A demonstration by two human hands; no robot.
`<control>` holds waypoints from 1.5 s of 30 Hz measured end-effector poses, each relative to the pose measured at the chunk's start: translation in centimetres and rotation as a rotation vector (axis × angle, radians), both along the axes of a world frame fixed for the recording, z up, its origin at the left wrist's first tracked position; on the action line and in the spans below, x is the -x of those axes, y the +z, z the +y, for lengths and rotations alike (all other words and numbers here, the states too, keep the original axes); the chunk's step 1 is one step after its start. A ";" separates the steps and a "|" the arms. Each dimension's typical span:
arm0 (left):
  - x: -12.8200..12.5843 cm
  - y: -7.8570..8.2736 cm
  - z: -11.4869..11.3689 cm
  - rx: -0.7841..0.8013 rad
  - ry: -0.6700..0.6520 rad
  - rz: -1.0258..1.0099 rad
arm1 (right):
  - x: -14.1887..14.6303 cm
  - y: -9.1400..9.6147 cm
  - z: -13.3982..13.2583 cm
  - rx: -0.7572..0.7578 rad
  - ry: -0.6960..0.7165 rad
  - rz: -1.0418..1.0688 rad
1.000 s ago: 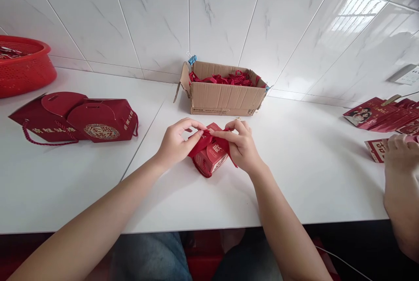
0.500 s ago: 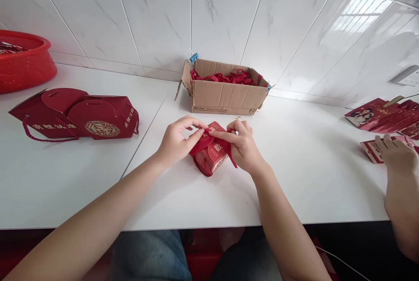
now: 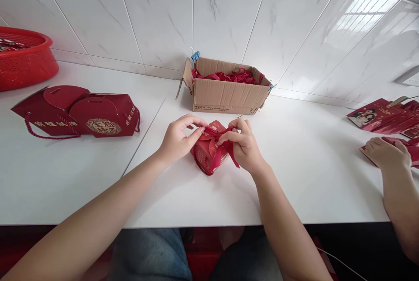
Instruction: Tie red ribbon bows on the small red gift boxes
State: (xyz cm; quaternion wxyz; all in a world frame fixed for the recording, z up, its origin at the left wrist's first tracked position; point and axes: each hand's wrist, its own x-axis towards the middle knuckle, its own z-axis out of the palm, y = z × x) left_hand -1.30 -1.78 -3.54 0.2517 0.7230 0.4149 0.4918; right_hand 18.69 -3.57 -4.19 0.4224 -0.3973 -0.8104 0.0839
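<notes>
A small red gift box point(image 3: 204, 151) with pale lettering and a twisted cord handle rests on the white table, turned at an angle. Across its top lies a dark red ribbon point(image 3: 216, 155), crossed or looped near the middle, its tails hanging over the front. My left hand point(image 3: 180, 138) pinches the ribbon at the box's left side between thumb and fingertips. On the other side, my right hand point(image 3: 244, 143) has curled fingers closed on a ribbon loop. Whether the crossing is a finished knot I cannot tell.
Behind the box stands an open cardboard box point(image 3: 229, 95) of red ribbons, with blue clips. Two larger red gift boxes point(image 3: 78, 113) sit left, near a red plastic basket point(image 3: 29, 69). At right, another person's hand point(image 3: 388, 152) touches red packaging beside red bags point(image 3: 376, 117).
The ribbon is drawn tighter across the box, and a tail now hangs over its front. My right fingers have curled in. The other person's hand has shifted slightly left.
</notes>
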 end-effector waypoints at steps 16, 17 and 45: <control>0.0 0.5 -0.1 0.045 0.044 -0.009 | -1.1 0.5 0.0 -0.047 0.093 -0.015; 0.0 0.6 -0.1 0.042 0.048 -0.008 | -1.2 0.5 0.0 -0.055 0.100 -0.023; 0.5 0.7 -0.4 -0.129 0.072 0.111 | -1.1 0.6 0.2 -0.020 0.027 0.006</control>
